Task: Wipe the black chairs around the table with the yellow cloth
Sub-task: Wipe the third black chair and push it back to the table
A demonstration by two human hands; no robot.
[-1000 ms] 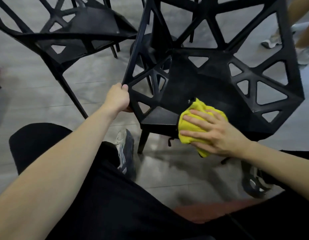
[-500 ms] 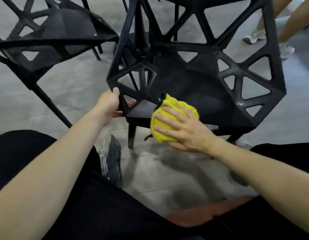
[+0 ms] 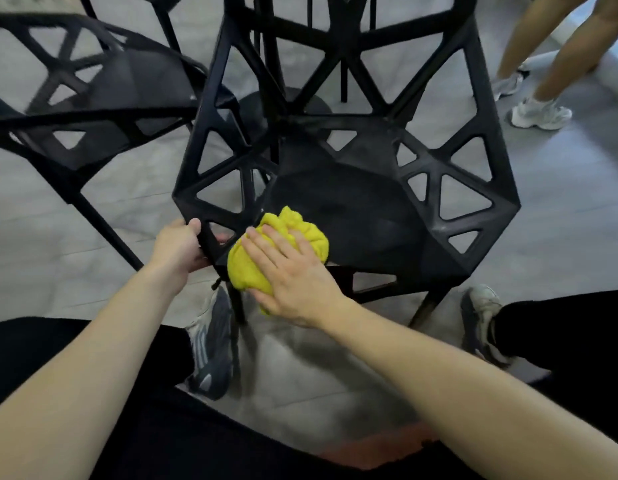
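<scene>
Right hand [image 3: 293,275]: palm flat with fingers spread, pressing the yellow cloth [image 3: 262,258] onto the front-left corner of the black chair [image 3: 352,209].
Left hand [image 3: 179,245]: closed around the chair's left frame edge, steadying it.
Change: over the last second the cloth has slid leftward along the seat front to the corner.
Meaning: this stroke seems nearly spent; most of the seat and backrest likely remain.
Cloth position: bunched beneath the right palm, part hanging over the seat edge.
Second chair [image 3: 93,109]: stands left, untouched.
</scene>
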